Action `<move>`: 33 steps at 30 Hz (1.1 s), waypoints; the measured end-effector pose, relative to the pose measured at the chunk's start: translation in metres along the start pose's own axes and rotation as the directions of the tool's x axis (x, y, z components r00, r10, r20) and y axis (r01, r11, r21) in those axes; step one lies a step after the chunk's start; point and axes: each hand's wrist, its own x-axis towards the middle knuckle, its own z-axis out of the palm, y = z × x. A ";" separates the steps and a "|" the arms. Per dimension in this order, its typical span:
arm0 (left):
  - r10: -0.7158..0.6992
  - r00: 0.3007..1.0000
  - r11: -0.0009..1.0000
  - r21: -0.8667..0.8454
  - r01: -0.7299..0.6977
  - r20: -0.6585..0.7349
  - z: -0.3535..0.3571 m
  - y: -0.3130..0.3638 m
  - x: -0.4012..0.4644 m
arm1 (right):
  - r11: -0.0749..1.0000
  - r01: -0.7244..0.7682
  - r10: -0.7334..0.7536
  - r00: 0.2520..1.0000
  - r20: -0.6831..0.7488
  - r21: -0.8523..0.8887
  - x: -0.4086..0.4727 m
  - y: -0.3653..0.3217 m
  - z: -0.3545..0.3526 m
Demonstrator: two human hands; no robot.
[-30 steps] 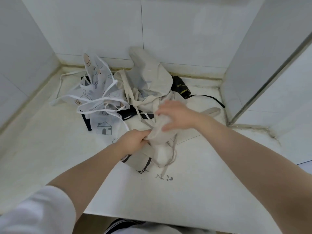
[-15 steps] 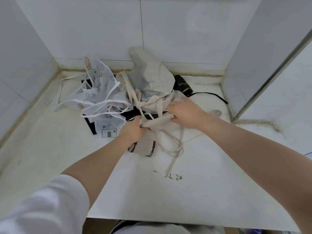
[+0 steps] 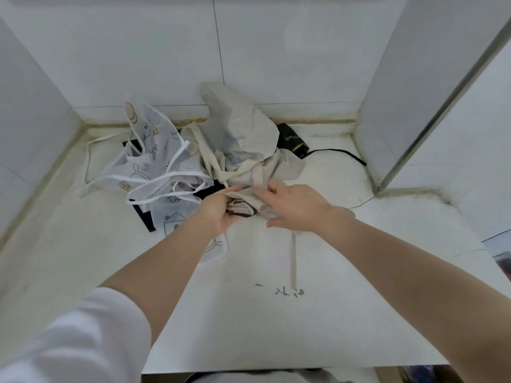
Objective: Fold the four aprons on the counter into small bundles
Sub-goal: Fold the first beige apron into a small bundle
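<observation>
Head view: the beige apron point(image 3: 249, 164) bundle is gripped by the left hand point(image 3: 218, 211) and pressed by the flat-fingered right hand point(image 3: 293, 208) against the table point(image 3: 276, 313), presumably so the fold is kept compact.
</observation>
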 end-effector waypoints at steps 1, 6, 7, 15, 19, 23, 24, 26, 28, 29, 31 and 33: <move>-0.043 0.998 0.998 -0.047 0.045 0.043 -0.001 0.000 -0.001 | 0.999 -0.041 0.041 0.999 -0.015 -0.025 0.003 0.000 0.000; -0.027 0.951 0.923 0.373 -0.095 0.309 -0.008 0.003 -0.008 | 0.962 -0.149 0.154 0.988 -0.004 0.229 0.008 0.009 -0.007; 0.023 0.927 0.829 0.511 -0.228 0.375 -0.007 0.005 -0.010 | 0.953 -0.149 0.149 0.989 0.021 0.264 0.008 0.011 -0.010; 0.274 0.779 0.148 0.776 -0.613 0.563 0.000 0.007 -0.009 | 0.937 -0.190 0.161 0.980 0.119 0.292 0.025 0.008 -0.030; 0.329 0.803 0.220 0.787 -0.577 0.497 -0.011 0.003 -0.003 | 0.952 -0.304 0.291 0.924 0.250 0.017 0.032 0.005 -0.053; 0.401 0.797 0.257 0.780 -0.570 0.451 -0.021 0.010 0.003 | 0.865 -0.425 0.373 0.900 0.225 0.265 0.027 0.022 -0.065; 0.413 0.795 0.271 0.773 -0.574 0.445 -0.023 0.013 0.005 | 0.824 -0.433 0.368 0.900 0.235 0.365 0.025 0.022 -0.066; 0.419 0.790 0.251 0.779 -0.575 0.448 -0.026 0.018 0.008 | 0.732 -0.426 0.349 0.905 0.245 0.532 0.017 0.019 -0.067; 0.424 0.771 0.194 0.784 -0.589 0.474 -0.028 0.023 0.011 | 0.595 -0.438 0.337 0.897 0.285 0.674 0.012 0.009 -0.063; 0.438 0.752 0.175 0.774 -0.609 0.493 -0.028 0.025 0.013 | 0.541 -0.454 0.330 0.889 0.319 0.708 0.011 0.004 -0.060; 0.470 0.713 0.178 0.735 -0.654 0.521 -0.026 0.029 0.015 | 0.452 -0.479 0.334 0.873 0.355 0.752 0.012 -0.006 -0.049; 0.476 0.686 0.211 0.687 -0.696 0.550 -0.026 0.030 0.017 | 0.413 -0.468 0.393 0.866 0.310 0.782 0.016 -0.011 -0.037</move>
